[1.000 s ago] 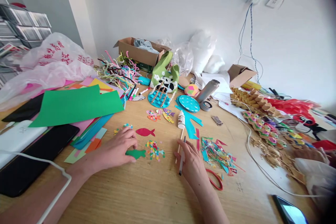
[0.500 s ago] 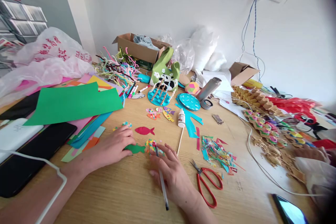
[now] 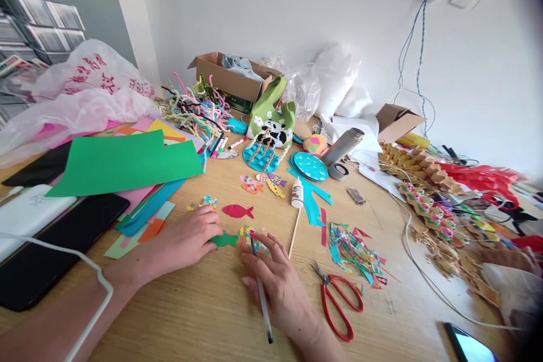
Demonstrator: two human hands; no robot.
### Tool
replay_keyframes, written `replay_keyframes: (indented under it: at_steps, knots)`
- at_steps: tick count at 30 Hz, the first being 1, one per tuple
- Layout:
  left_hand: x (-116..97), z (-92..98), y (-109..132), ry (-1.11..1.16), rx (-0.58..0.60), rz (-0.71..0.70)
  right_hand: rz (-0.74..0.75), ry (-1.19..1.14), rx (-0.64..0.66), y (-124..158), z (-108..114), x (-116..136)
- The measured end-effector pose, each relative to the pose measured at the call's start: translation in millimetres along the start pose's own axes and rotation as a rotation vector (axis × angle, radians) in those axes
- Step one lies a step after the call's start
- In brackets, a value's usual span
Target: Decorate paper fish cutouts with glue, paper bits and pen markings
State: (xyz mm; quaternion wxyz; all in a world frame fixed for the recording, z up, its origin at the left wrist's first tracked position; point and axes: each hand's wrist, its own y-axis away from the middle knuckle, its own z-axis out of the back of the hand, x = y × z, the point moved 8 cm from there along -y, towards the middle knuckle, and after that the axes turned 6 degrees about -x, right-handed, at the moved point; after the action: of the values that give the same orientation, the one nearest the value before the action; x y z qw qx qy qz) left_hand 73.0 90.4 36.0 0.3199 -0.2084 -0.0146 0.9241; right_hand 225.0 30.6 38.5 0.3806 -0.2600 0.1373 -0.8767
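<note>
My left hand [image 3: 193,236] rests on the table with fingers curled, its fingertips pressed on one end of a green paper fish [image 3: 224,240]. In my right hand [image 3: 275,274] is a slim pen [image 3: 263,300], its tip down at a small heap of coloured paper dots [image 3: 246,232]. Some of that heap is hidden behind my fingers. Just beyond lies a red paper fish [image 3: 238,211], flat and undecorated. A second heap of dots [image 3: 207,201] sits past my left fingertips. Several decorated paper fish [image 3: 265,184] lie farther back.
Right of my right hand lie red-handled scissors [image 3: 339,302] and a heap of paper scraps [image 3: 356,251]. A glue bottle [image 3: 297,193] stands near a thin wooden stick [image 3: 294,232]. Green card sheets [image 3: 131,164] cover the left. A white cable [image 3: 97,277] crosses my left forearm.
The whole view has shifted slightly, so things appear a little farther right. Both hands keep nearly the same pose, and the pen tip stays at the paper dots.
</note>
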Motion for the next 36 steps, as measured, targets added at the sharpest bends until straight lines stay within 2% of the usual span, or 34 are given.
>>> replay_keyframes:
  at_steps: [4,10,17,23,31,36]
  knots:
    - [0.3,-2.7,0.5,0.001,-0.014,-0.015,-0.007,0.012,0.043,-2.9,-4.9,3.6]
    - [3.6,-6.7,1.4,0.005,-0.031,-0.026,-0.051,0.04,-0.011,-4.8,-1.7,-2.0]
    - [2.3,-3.1,2.3,0.015,-0.068,-0.032,-0.026,0.018,0.002,-4.6,-4.3,1.1]
    - [7.2,1.8,-1.7,0.025,-0.14,-0.023,-0.046,-0.025,-0.168,-1.6,9.8,-2.7]
    - [31.0,20.4,-6.3,-0.071,-0.365,0.088,-0.099,-0.014,-0.378,3.1,28.6,-11.9]
    - [33.9,29.2,-5.5,-0.159,-0.442,0.094,-0.141,0.011,-0.496,6.3,39.3,-19.5]
